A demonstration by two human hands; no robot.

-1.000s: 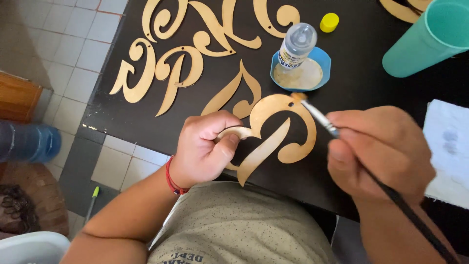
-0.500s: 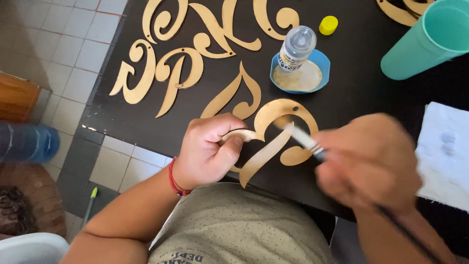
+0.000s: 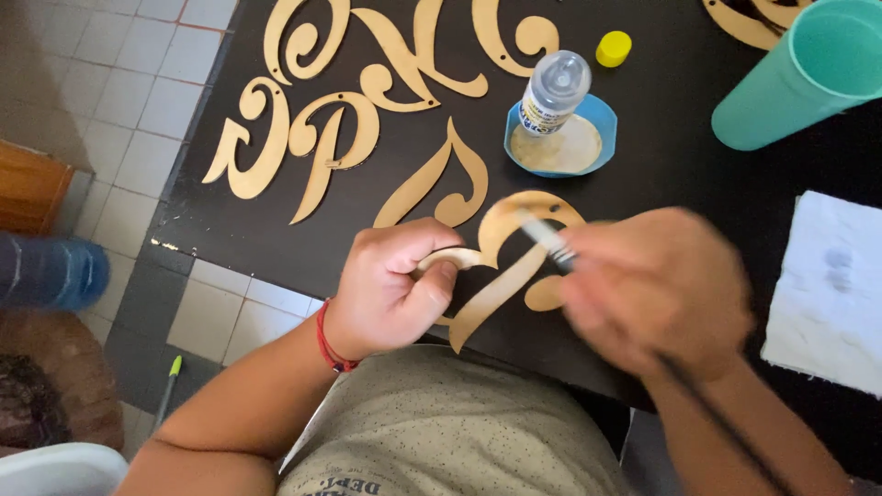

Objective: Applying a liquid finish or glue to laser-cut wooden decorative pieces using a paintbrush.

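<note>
One view only, head cam, so here goes. Left hand [image 3: 395,289] is clamped on the near-left curl of a wooden scroll cut-out [image 3: 514,276], fingers curled over it, thumb on top, pinning it flat at the near edge of the black table [image 3: 248,230]. Right hand [image 3: 657,289] is blurred mid-stroke, fingers closed round a thin brush [image 3: 547,241], pale bristle end resting on the cut-out's upper loop.

Progress, my read: painting underway, prob. mid-coat. The piece looks pale gold w/ a slightly lighter patch by the bristles; can't tell wet from dry. How much of it is left to cover I can't tell.

Other letter shapes [image 3: 322,138] lie farther back, apart from it. Small bottle [image 3: 554,92] stands in a blue dish [image 3: 593,119], yellow cap [image 3: 613,49] just beyond. Teal cup [image 3: 790,83] far right, white paper towel [image 3: 827,294] at right.
</note>
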